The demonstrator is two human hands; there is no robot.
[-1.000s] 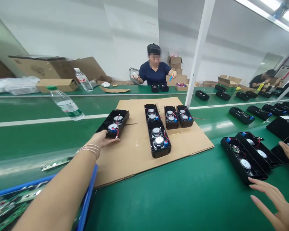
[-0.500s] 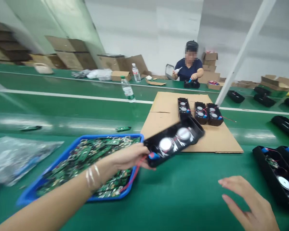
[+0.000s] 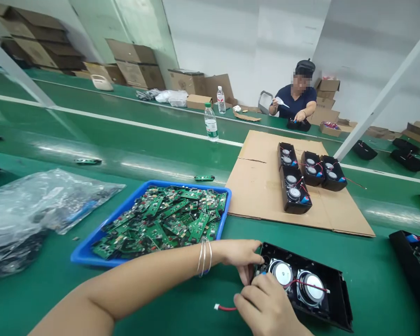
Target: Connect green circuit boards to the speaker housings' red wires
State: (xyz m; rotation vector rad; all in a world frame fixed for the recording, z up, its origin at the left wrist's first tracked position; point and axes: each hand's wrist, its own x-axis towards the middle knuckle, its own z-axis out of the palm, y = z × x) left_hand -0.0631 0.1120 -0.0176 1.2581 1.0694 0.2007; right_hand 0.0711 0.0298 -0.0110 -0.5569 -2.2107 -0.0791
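Note:
A black speaker box (image 3: 332, 280) with two round silver speakers (image 3: 311, 285) lies open side up on the green table in front of me. My left hand (image 3: 243, 256) is closed around its left end, fingertips at the inner corner. My right hand (image 3: 266, 303) is curled over the same end at the near side, fingers closed next to a blue part (image 3: 262, 272); what they pinch is hidden. A red wire (image 3: 227, 308) with a white plug sticks out left from under the right hand. Another red wire crosses the speakers.
A blue tray (image 3: 227, 205) of green circuit boards stands left, beside a clear plastic bag (image 3: 38, 200). Several speaker boxes (image 3: 296, 191) stand on a cardboard sheet (image 3: 252, 186) ahead; another box (image 3: 413, 275) lies right. Across the tables a co-worker (image 3: 297, 100) handles black boxes.
My left hand has brought the speaker box from the air near the cardboard down onto the table. My right hand, open before, has come in from the right and closed at the box's left end.

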